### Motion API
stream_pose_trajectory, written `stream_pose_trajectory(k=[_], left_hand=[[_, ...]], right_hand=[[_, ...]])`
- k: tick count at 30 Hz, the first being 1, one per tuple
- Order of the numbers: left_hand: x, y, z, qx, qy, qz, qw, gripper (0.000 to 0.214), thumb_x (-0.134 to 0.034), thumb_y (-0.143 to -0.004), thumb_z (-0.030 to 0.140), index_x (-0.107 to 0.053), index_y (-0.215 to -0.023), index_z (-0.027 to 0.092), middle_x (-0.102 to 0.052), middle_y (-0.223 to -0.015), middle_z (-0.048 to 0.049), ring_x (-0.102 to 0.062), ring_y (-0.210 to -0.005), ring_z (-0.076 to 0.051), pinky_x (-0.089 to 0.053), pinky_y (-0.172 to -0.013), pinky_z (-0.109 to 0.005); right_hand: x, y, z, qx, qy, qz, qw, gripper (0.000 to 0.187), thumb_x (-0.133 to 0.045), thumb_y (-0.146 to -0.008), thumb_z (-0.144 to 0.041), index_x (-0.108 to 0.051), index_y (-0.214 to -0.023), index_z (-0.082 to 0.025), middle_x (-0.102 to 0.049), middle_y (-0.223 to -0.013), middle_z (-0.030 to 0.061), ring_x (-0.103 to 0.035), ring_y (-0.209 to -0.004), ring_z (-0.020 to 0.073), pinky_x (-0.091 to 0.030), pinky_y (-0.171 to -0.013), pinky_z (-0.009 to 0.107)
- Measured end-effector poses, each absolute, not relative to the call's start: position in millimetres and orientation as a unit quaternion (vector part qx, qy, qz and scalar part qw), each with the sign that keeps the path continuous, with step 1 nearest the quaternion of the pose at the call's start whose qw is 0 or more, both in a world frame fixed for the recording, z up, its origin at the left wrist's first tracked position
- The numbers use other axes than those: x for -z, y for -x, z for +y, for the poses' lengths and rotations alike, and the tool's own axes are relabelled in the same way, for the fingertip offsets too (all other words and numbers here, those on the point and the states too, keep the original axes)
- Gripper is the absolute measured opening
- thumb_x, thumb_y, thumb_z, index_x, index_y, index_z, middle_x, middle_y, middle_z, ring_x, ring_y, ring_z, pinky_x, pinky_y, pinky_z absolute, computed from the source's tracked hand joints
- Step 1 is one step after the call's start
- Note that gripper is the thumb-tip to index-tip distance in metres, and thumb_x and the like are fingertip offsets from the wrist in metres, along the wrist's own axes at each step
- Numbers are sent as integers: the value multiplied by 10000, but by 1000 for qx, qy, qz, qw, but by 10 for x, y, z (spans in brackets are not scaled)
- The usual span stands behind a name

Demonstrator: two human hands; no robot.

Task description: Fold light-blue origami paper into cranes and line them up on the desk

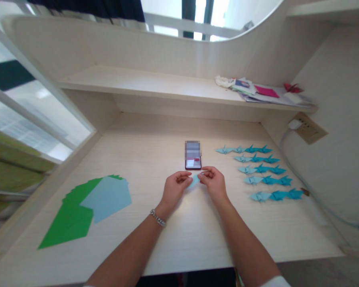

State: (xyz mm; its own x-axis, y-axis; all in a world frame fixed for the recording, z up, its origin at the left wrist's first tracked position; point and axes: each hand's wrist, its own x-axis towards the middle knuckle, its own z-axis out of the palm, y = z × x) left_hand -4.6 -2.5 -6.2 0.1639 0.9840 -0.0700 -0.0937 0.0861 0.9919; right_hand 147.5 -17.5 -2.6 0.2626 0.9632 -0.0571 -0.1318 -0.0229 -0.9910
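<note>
My left hand [175, 186] and my right hand [213, 181] meet above the middle of the pale wooden desk [155, 239]. Both pinch a small folded piece of light blue paper [194, 180] between their fingertips. A metal bracelet [158, 218] sits on my left wrist. Just beyond my hands a phone [193, 158] lies flat on the desk.
Green sheets [68, 217] with a light blue sheet [107, 197] on top lie at the left. Rows of several folded blue paper cranes [263, 171] fill the right side. On the shelf [143, 83] above, papers and a red folded piece [266, 92] lie at the right. A wall socket [308, 128] with a cable sits on the right wall.
</note>
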Motion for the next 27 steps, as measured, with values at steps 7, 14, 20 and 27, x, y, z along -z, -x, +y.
stream_pose_trajectory(k=[7,14,20,27], left_hand=[[43,41,-70,-410,-577,452,543,226,-672,-724,342,-719,-797,133,-703,-761,-67,-602,-676,-158,-454,-636,-256],[78,45,-15,-467,-477,487,563,283,-720,-668,373,-733,-820,135,-705,-732,-58,-582,-616,-140,-426,-559,-234],[89,26,-31,-497,-415,465,604,353,-732,-666,368,-718,-931,136,-715,-828,-71,-608,-681,-146,-469,-615,-252],[32,9,-57,-504,-433,418,619,340,-752,-648,293,-661,-936,138,-710,-818,-69,-656,-730,-172,-526,-706,-315]], right_hand=[[-6,-1496,-183,-455,549,-419,562,320,-729,-631,-282,-622,-912,-170,-638,-626,-12,-574,-561,132,-468,-577,264],[0,-1387,-196,-438,552,-392,591,262,-659,-716,-392,-602,-852,-176,-663,-741,28,-626,-647,160,-498,-577,273],[24,-1300,-220,-437,548,-445,557,234,-724,-653,-334,-656,-805,-169,-690,-793,42,-632,-715,170,-506,-689,299],[57,-1353,-191,-518,515,-368,575,246,-754,-597,-304,-668,-777,-159,-687,-718,24,-621,-633,151,-512,-642,298]])
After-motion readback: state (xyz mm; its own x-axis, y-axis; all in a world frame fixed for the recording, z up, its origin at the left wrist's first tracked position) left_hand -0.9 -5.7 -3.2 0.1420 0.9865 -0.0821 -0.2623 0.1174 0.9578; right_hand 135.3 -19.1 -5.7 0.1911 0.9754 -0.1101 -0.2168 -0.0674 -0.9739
